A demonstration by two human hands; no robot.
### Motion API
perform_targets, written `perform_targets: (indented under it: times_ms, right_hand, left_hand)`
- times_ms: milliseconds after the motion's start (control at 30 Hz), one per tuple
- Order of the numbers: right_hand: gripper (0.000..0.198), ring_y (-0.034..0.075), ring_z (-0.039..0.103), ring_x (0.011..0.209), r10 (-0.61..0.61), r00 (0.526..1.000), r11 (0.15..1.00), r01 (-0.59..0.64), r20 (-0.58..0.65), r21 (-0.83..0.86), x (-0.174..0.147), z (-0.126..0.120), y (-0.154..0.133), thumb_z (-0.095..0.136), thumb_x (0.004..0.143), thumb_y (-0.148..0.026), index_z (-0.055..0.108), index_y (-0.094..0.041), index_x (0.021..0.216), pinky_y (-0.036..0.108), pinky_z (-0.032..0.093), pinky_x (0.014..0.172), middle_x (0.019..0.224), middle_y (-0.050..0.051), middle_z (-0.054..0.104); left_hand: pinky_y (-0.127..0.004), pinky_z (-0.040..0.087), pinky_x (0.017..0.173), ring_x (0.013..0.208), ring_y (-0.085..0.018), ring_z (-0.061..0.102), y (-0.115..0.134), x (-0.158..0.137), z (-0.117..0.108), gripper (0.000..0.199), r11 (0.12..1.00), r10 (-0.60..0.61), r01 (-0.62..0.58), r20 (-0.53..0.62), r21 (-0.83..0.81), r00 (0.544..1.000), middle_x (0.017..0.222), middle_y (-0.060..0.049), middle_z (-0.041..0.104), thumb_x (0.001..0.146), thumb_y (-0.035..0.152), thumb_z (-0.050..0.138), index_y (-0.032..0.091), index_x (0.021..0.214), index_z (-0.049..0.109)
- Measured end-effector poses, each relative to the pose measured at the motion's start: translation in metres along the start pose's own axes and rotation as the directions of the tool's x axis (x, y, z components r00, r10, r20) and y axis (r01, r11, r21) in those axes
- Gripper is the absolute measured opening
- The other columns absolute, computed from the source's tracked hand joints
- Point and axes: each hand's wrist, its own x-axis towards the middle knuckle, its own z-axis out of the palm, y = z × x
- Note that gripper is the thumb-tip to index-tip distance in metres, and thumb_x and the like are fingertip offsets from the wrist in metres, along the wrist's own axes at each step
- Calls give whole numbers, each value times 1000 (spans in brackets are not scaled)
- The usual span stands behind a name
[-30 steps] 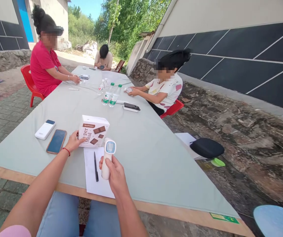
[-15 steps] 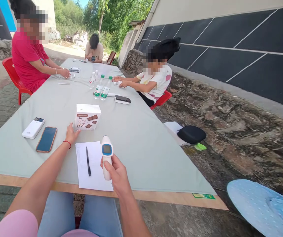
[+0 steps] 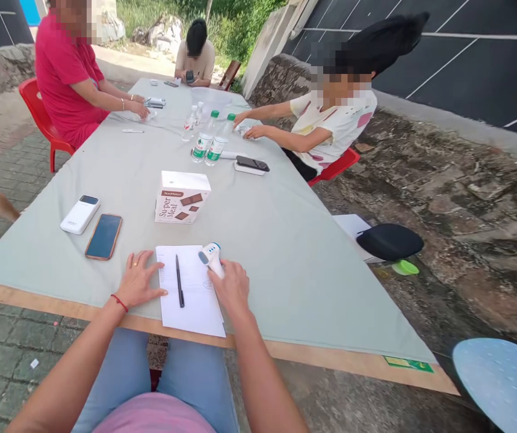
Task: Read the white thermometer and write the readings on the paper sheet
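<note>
My right hand (image 3: 231, 287) grips a white and blue infrared thermometer (image 3: 212, 258), lowered over the right side of some white paper sheets (image 3: 195, 319). Spread flat, my left hand (image 3: 139, 281) rests at the left edge of the sheets, thumb and a fingertip touching the paper. A black pen (image 3: 179, 281) lies on the top sheet between both hands. Beyond the paper stands a white and brown "Super Meal" box (image 3: 183, 198). To the left of it lie a phone (image 3: 103, 236) in an orange-brown case and a white power bank (image 3: 80, 214).
Two green-capped water bottles (image 3: 208, 144) stand farther up the table (image 3: 294, 288), beside a dark phone (image 3: 252, 163). Three people sit around the table, hands on small items. At the right are a black hat (image 3: 390, 242) and a light blue hat (image 3: 502, 379).
My left hand has left the box's side and come back to the paper. The thermometer, upright before, has been lowered and tilted toward the sheets in my right hand.
</note>
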Motion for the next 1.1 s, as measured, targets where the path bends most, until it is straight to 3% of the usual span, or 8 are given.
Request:
perform_targets:
  times_ms: [67,133,267,400,533,733,900,1100]
  right_hand:
    - [34,29,54,105,-82,990,996,87,-114,32,-6,6,-8,59,80,-37,63,-17,107,42,42,88,113,15,62]
    - [31,27,56,97,-146,981,978,163,-129,134,-15,14,-22,59,82,-40,63,-18,103,41,43,84,107,14,63]
    - [28,22,59,73,-208,970,963,181,125,202,-32,33,-57,63,82,-40,63,-21,103,32,41,66,83,5,65]
    - [32,21,60,74,-269,946,956,238,181,174,-34,37,-73,57,80,-22,64,-23,112,30,39,64,86,6,67]
    - [35,22,60,78,-243,960,893,166,137,418,-29,27,-66,47,83,-27,68,-22,111,34,45,71,87,6,68]
    - [44,18,59,79,-114,989,562,-13,94,827,-40,17,-56,65,78,-42,60,-21,116,33,50,73,85,2,62]
    - [40,15,53,63,-90,989,506,-57,119,861,-49,15,-63,53,89,-56,64,-18,97,32,47,66,64,-3,53]
    - [38,18,61,75,-121,967,475,-142,225,868,-54,19,-70,54,85,-46,68,-18,107,38,49,79,80,2,66]
  left_hand:
    - [-62,17,116,138,-38,34,3,1,1,69,999,-8,8,-4,37,1000,145,-16,42,67,61,77,26,124,61]
    - [-62,17,116,138,-38,34,5,1,3,68,999,-6,6,1,47,1000,144,-16,44,66,60,78,26,123,62]
    - [-62,17,116,139,-37,34,5,1,5,70,999,-12,12,-8,32,1000,142,-16,46,64,59,79,27,124,62]
    - [-63,18,115,138,-38,35,7,-1,5,69,1000,-17,18,-20,17,1000,142,-16,46,64,59,79,26,123,62]
    - [-62,18,116,137,-37,35,9,-2,6,66,1000,-17,17,-35,8,999,141,-16,47,67,57,76,25,123,62]
    - [-62,20,115,138,-36,35,9,-2,8,60,999,-19,19,-29,28,999,141,-16,46,72,53,74,26,124,61]
    - [-62,20,115,138,-37,36,9,-2,7,62,999,-23,24,-35,28,999,141,-15,47,71,54,75,27,124,60]
    - [-61,18,116,138,-37,35,8,-1,6,61,1000,-24,24,-42,3,999,141,-15,47,70,53,76,26,123,61]
